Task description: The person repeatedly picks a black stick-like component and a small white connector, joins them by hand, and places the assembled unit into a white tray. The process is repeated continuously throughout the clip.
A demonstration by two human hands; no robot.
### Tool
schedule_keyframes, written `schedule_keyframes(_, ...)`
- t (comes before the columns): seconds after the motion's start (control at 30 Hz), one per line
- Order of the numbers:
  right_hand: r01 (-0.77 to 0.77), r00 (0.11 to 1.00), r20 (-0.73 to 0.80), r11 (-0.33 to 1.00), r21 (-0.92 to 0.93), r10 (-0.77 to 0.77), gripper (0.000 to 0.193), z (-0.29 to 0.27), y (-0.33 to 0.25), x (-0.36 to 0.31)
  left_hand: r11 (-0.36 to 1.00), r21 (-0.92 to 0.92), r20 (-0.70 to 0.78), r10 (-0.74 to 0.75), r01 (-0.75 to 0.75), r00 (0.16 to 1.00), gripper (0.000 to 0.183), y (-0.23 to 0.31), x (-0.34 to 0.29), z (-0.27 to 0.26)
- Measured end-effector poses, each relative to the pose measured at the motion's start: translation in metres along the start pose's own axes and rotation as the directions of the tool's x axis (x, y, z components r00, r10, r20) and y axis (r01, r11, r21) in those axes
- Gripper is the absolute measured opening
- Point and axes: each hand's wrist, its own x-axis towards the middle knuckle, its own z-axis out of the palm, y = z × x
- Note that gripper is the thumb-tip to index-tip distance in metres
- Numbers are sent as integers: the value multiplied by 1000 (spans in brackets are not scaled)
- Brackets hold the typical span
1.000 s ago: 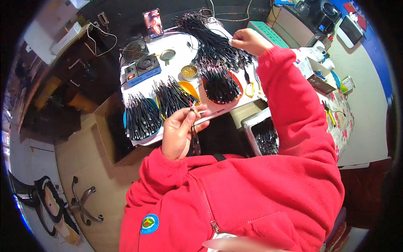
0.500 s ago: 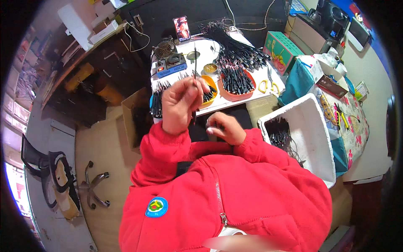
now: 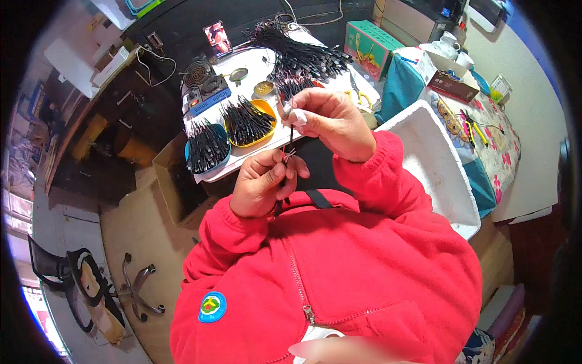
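Note:
My left hand point(image 3: 267, 181) is closed on a thin black cable, whose bare red and white wire ends point(image 3: 287, 156) stick up by the fingers. Just above it, to the right, my right hand point(image 3: 339, 123) pinches the end of a black cable piece point(image 3: 291, 131) that hangs down toward those wires. White tape wraps the right thumb and a fingertip. Whether the two pieces touch I cannot tell. Beyond the hands, a yellow tray point(image 3: 265, 105) and a blue tray point(image 3: 227, 157) hold many short black cables. Another cable pile point(image 3: 291, 83) is partly hidden behind my right hand.
On the white table point(image 3: 242, 59) are a blue hot plate point(image 3: 210, 102), a small tin point(image 3: 264, 90), a phone point(image 3: 218, 39), yellow-handled scissors point(image 3: 364, 99) and a large cable bundle point(image 3: 303, 51). A white foam box point(image 3: 439, 164) stands at right, beside yellow pliers point(image 3: 480, 133) on flowered cloth.
My right hand has risen from near my lap to pinch a cable piece above my left hand. My left hand has come lower. The view has shifted, bringing the blue tray into sight.

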Motion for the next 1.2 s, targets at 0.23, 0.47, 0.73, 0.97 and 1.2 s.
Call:
schedule_keyframes(0.23, 156, 934, -305, 980, -126, -188, 10, 9, 10, -14, 836, 525, -262, 336, -158, 905, 17, 16, 37, 15)
schedule_keyframes(0.47, 84, 936, -322, 978, -192, -143, 9, 6, 15, -26, 833, 538, -265, 312, -129, 912, 13, -2, 49, 21)
schedule_keyframes(0.73, 64, 958, -251, 956, -286, -139, 9, 0, 21, -28, 855, 519, -327, 182, 15, 927, 16, -7, 35, 16)
schedule_keyframes(0.97, 48, 983, -180, 999, 4, -46, 6, -2, 34, -28, 955, 297, -378, 99, 19, 921, 14, -5, 27, 13)
schedule_keyframes(1.2, 47, 975, -219, 992, 120, -20, 9, 3, 42, -26, 969, 245, -391, 66, 35, 918, 14, 0, 21, 12)
